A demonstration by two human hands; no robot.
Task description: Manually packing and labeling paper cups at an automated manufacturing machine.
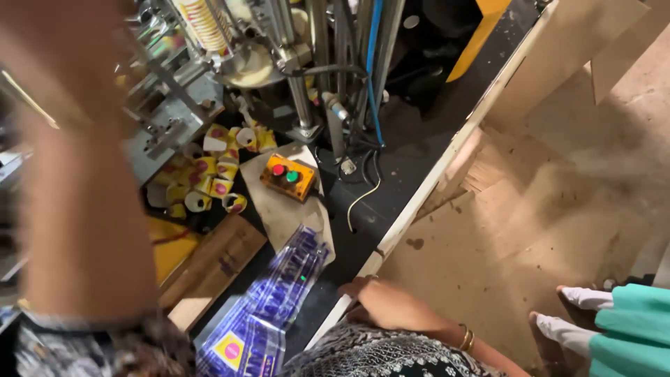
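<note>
1. Resting on the pale edge (419, 202) of the machine bench, my right hand (380, 301) lies with fingers curled loosely over the rim; it grips nothing that I can see.
2. My left arm (77, 195) rises blurred at the left of the view, and the hand itself is out of sight, so I cannot tell its state.
3. A clear plastic sleeve with purple print (272, 307) lies just beside my right hand, on the dark machine deck.
4. Past it sits an orange box with a red and a green button (287, 176) on a piece of brown card.
5. A heap of yellow and pink paper cups (209, 174) lies near the metal machine frame (174, 112).
6. Brown cardboard sheets (530, 230) cover the floor to my right, where someone's feet in white socks (569, 318) stand.
</note>
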